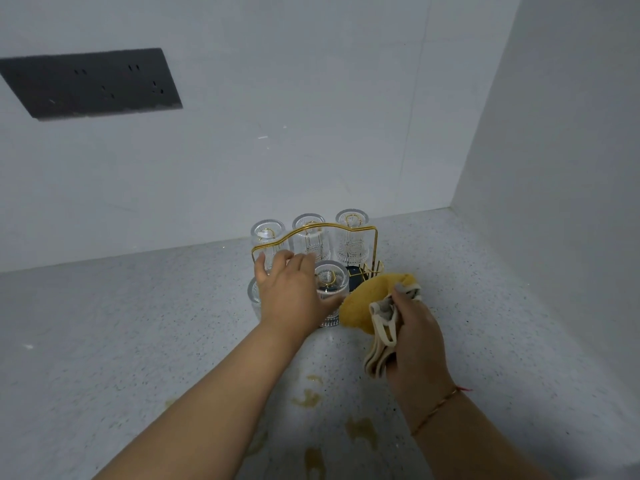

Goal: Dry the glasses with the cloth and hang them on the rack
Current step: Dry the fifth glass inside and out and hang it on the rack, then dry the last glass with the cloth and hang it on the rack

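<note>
Head view: rack [313, 233] at 12 o'clock of the hands, in the counter's back corner.
Left hand [289, 292]: reaching over the rack's front left, fingers loosely spread; whether they touch a glass I cannot tell.
Front-left glass [254, 294]: mostly hidden behind the left hand, at its 9 o'clock.
Back glasses [309, 237]: three, inverted on gold pegs, side by side.
Front-middle glass [331, 282]: inverted on its peg, just beside the left hand at 3 o'clock.
Front-right peg [370, 270]: looks bare; dark base shows beneath.
Right hand [414, 336]: fingers curled round the cloth [367, 306], yellow and cream, bunched, near the rack at 4 o'clock.
Step, judged: seating or taking a glass on the front row.
Doing it well: lift straight up off the peg, keep clear of neighbours, bring cloth to meet it.
Counter [121, 323]: pale speckled stone; brownish wet stains [360, 429] at 6 o'clock.
Room: white walls; dark socket plate [91, 83] at 10 o'clock.
</note>
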`<state>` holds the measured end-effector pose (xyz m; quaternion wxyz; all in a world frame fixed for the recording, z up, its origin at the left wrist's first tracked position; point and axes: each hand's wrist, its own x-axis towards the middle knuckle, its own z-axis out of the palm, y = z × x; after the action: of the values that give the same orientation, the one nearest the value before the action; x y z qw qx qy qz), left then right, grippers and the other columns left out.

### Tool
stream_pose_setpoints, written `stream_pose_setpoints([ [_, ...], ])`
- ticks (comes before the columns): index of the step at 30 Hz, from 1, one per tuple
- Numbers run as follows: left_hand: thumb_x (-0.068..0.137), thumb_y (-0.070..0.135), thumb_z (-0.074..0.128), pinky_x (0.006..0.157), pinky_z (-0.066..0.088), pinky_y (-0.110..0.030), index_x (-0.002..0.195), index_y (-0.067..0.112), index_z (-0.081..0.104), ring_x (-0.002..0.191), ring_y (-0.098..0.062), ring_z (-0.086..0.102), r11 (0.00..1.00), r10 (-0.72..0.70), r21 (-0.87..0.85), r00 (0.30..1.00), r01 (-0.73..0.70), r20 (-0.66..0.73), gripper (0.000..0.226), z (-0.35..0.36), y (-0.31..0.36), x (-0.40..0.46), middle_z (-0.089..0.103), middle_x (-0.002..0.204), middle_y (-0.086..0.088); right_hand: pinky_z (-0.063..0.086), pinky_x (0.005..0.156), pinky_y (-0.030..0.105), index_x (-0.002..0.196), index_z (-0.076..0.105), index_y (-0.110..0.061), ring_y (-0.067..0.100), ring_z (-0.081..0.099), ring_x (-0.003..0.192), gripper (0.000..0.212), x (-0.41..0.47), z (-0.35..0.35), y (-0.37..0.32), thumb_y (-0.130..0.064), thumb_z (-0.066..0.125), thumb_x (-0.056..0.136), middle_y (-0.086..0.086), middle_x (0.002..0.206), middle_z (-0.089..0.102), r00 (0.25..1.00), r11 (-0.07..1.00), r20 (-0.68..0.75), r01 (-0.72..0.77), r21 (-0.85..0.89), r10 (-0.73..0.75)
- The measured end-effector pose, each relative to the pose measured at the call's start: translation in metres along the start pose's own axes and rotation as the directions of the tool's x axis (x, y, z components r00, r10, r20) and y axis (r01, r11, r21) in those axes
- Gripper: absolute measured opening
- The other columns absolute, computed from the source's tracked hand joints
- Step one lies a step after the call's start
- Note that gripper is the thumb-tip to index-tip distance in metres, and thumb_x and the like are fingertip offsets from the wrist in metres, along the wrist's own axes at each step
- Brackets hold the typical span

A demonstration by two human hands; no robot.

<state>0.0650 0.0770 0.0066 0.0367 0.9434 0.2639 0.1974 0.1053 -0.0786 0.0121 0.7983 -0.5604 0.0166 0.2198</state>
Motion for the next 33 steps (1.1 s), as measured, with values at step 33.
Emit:
stream_pose_setpoints([
  [33, 0.035, 0.054, 0.094, 0.102, 0.039, -0.018, 0.136, 0.050, 0.025, 0.123, 0.003, 0.046, 0.743, -0.109, -0.547, 0.875, 0.386, 0.471, 0.122, -0.066, -0.198, -0.225, 0.041, 0.136, 0.028, 0.050, 0.054, 0.027, 0.076, 0.063, -0.011, 0.017, 0.066, 0.054, 0.024, -0.114, 0.078, 0.090, -0.023, 0.051, 0.093, 0.002, 0.059, 0.069, 0.981, 0.981, -0.013, -0.192, -0.023, 0.192],
])
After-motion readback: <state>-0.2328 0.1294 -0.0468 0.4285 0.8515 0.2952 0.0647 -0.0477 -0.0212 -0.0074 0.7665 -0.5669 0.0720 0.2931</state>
